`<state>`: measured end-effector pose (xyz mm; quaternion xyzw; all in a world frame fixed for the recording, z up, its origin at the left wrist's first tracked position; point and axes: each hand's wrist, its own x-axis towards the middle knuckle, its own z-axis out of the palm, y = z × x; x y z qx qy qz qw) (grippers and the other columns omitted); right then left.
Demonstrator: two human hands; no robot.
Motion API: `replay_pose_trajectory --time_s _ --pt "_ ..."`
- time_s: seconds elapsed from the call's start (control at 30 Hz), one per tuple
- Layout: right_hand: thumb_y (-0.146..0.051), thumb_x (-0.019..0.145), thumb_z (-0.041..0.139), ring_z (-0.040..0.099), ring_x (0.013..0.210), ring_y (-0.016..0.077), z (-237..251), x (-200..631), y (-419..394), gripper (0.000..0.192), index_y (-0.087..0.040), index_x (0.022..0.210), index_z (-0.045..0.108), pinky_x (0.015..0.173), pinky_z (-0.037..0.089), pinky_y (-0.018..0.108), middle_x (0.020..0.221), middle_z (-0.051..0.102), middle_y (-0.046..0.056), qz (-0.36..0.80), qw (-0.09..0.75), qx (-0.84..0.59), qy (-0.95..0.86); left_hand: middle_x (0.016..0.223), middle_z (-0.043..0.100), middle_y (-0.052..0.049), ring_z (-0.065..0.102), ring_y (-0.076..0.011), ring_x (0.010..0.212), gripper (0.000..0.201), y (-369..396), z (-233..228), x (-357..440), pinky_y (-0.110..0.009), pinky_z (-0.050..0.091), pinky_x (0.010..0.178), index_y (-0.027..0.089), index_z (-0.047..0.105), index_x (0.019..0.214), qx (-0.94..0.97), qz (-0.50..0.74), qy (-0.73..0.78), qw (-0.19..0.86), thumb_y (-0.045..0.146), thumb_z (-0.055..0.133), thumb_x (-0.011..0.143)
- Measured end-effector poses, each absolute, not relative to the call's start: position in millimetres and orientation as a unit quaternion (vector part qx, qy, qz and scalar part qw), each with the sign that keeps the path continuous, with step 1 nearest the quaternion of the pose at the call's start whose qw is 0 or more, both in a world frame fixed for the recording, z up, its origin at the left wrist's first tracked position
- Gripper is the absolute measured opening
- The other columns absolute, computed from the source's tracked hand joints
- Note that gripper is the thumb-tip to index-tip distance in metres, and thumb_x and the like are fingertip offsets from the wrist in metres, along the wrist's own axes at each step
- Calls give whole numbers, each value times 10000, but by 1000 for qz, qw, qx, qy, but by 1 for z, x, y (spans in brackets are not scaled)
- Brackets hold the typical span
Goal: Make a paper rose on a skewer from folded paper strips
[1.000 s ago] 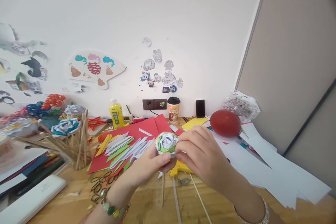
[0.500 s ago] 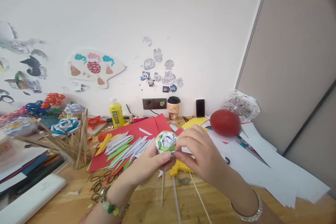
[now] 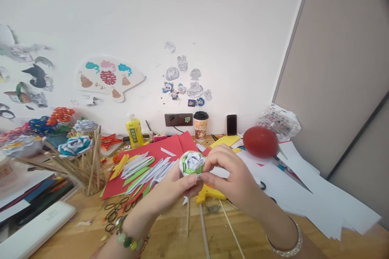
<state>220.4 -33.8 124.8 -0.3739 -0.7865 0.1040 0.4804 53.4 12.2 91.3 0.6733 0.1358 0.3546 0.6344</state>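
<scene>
A white and green paper rose [image 3: 193,163] on a thin wooden stick [image 3: 188,220] is up in front of me, over the table. My left hand [image 3: 182,182] is closed around its base, with the thumb lying along the lower front edge. From the right, my right hand [image 3: 226,172] pinches the rose's outer edge between thumb and fingertips. Under the hands lies a yellow hot glue gun [image 3: 209,193] with a glue stick at its back. Folded white and green paper strips [image 3: 158,174] are spread on red paper [image 3: 170,145] beyond my left hand.
A pot of wooden sticks [image 3: 94,166] and paper flowers stands left, near a white box [image 3: 39,230]. Several black rubber bands [image 3: 112,212] lie by my left wrist. Along the wall are a yellow bottle [image 3: 134,131], a cup [image 3: 201,127], a phone [image 3: 231,124] and a red balloon [image 3: 260,141].
My right-hand fingers have shifted slightly at the rose's right edge, and the thumb is a little straighter. The left hand keeps its hold, with the rose turned very slightly.
</scene>
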Motion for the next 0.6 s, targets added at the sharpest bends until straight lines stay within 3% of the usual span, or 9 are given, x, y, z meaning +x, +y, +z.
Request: replay_pose_trajectory --time_s 0.17,0.4,0.6 --pt "-227 831 591 498 743 152 123 220 -31 120 -217 736 518 674 401 290 742 540 -16 80 477 -368 -794 562 342 74 250 -71 501 376 12 91 54 -218 221 473 183 419 761 676 361 132 629 529 566 781" --pt "-323 929 427 442 686 156 117 221 -24 265 -194 731 547 674 339 310 706 578 12 -129 470 -315 -814 560 346 70 261 -71 501 374 13 95 55 -222 226 479 177 422 725 672 359 138 633 519 559 789" --pt "-301 917 454 455 716 154 118 218 -29 232 -191 734 546 687 342 299 720 573 9 -111 470 -333 -810 565 349 75 264 -69 504 369 12 94 54 -214 232 479 181 424 744 665 364 139 637 513 581 776"
